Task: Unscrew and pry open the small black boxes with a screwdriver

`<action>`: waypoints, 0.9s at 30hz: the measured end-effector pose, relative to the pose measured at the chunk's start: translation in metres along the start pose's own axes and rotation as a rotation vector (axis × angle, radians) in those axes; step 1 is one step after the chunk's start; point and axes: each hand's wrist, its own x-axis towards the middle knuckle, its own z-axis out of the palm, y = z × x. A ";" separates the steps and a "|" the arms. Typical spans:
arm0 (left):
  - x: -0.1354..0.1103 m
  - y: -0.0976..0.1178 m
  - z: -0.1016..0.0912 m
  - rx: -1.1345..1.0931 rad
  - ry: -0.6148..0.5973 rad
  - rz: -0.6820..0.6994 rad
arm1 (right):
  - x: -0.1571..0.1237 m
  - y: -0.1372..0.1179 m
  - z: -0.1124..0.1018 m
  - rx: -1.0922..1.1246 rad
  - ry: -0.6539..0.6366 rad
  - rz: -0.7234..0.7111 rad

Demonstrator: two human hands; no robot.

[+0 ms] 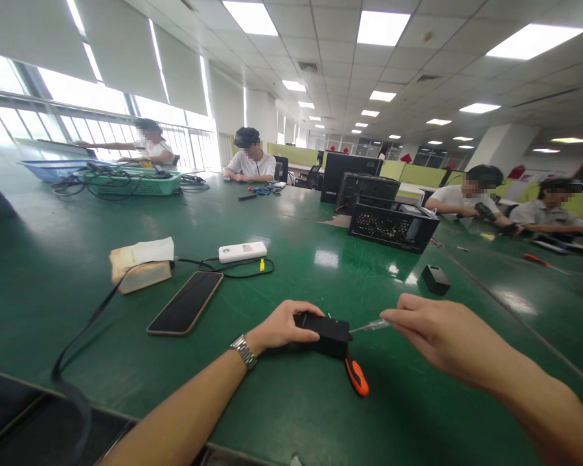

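A black box-shaped device (331,333) lies on the green table, gripped near its left end by my left hand (291,323), thumb in front and fingers behind. My right hand (420,323) pinches the clear handle of a screwdriver (375,325). Its thin metal shaft points left, and the tip meets the right end of the device; the exact contact is too small to make out. An orange and black handled tool (357,377) lies just in front of the device, partly hidden by it. Beyond my right hand stands a small black block (436,279).
A phone (185,303), a white power bank (243,252) with a cable and a wrapped packet (142,265) lie to the left. Farther off are a green basket (146,184) of cables and an opened computer case (393,224). Several people sit around the table.
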 end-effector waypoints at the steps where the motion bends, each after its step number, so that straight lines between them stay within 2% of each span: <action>1: 0.000 -0.001 0.000 -0.002 0.000 0.000 | 0.007 -0.003 -0.003 0.004 -0.012 -0.018; 3: -0.001 -0.002 0.001 0.008 0.014 0.011 | 0.016 -0.004 -0.004 0.064 -0.018 -0.049; 6: -0.002 -0.004 0.002 0.022 0.037 0.036 | 0.010 0.006 0.011 0.259 0.013 -0.028; 9: -0.002 -0.004 0.004 0.010 0.009 0.062 | -0.015 0.020 0.039 0.448 0.028 0.107; 14: 0.000 -0.002 0.005 0.005 0.002 0.056 | -0.051 0.019 0.080 0.672 0.184 0.272; 18: 0.000 -0.003 0.007 -0.023 0.000 0.055 | -0.056 0.012 0.092 0.769 0.226 0.331; 22: -0.001 -0.003 0.007 -0.033 0.009 0.057 | -0.057 0.013 0.104 0.897 0.209 0.359; 27: 0.000 -0.003 0.007 -0.027 0.003 0.044 | -0.066 0.012 0.131 1.063 0.245 0.534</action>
